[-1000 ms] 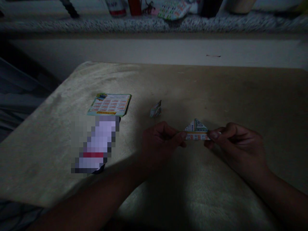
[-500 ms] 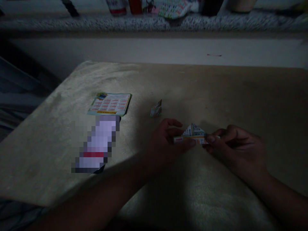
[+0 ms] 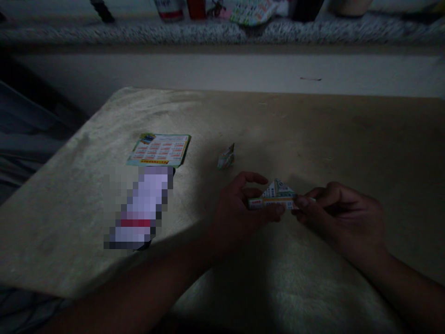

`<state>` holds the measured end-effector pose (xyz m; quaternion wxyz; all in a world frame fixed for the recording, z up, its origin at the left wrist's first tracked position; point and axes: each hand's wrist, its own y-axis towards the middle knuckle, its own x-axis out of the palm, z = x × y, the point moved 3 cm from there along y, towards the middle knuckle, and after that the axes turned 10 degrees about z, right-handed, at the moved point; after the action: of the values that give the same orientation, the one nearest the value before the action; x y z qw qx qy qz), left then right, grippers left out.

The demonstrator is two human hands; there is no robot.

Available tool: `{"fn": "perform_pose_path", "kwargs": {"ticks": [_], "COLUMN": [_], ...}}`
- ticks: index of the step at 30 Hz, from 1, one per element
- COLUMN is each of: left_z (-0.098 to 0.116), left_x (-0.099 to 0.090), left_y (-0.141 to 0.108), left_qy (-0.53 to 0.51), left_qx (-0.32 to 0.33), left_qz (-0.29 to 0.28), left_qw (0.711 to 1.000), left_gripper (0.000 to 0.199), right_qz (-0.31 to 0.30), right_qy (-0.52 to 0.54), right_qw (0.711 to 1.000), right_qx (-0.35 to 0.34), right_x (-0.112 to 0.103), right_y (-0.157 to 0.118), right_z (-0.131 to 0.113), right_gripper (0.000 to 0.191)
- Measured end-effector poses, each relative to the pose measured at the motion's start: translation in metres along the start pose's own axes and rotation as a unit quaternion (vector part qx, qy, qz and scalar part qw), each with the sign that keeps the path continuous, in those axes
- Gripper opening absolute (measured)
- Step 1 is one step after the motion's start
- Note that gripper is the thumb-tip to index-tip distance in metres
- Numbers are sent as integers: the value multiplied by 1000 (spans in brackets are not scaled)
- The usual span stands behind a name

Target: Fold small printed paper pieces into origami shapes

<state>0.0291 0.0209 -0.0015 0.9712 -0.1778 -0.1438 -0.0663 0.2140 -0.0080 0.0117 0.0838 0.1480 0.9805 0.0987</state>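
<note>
A small piece of folded printed paper (image 3: pixel 278 195), with a triangular top and a flat band along the bottom, is held between both hands above the table. My left hand (image 3: pixel 241 204) grips its left part, thumb along the lower band and index finger raised behind it. My right hand (image 3: pixel 342 208) pinches the right end of the band between thumb and fingers, covering that end. Beyond my left hand, another small folded paper piece (image 3: pixel 226 157) stands on the table, touched by neither hand.
A stack of printed sheets (image 3: pixel 160 150) lies at the left, and just in front of it is a phone (image 3: pixel 142 208) with a blurred screen. The cloth-covered table (image 3: pixel 86 199) runs back to a white wall. Above that, a speckled stone ledge (image 3: pixel 139 35) carries several containers.
The folded paper has shifted very slightly to the left in my fingers, showing more of its left end. My left index finger reaches a little further right.
</note>
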Motion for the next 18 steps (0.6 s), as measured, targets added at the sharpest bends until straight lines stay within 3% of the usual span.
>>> {"fn": "perform_pose_path", "kwargs": {"ticks": [8, 11, 18], "left_z": [-1, -1, -2], "left_x": [1, 1, 5], "left_y": [2, 1, -3], "left_qy": [-6, -14, -46], "left_qx": [-9, 4, 23], "left_qz": [7, 13, -18], "left_qw": [1000, 1000, 999], "left_gripper": [51, 48, 46], "right_qz": [-19, -54, -129], "right_qy": [25, 59, 22], "right_qw": [999, 994, 989], "right_qx": [38, 71, 75], "right_x": [-1, 3, 12], "right_y": [1, 2, -1], "right_z": [2, 2, 2], "right_gripper": [27, 13, 11]}}
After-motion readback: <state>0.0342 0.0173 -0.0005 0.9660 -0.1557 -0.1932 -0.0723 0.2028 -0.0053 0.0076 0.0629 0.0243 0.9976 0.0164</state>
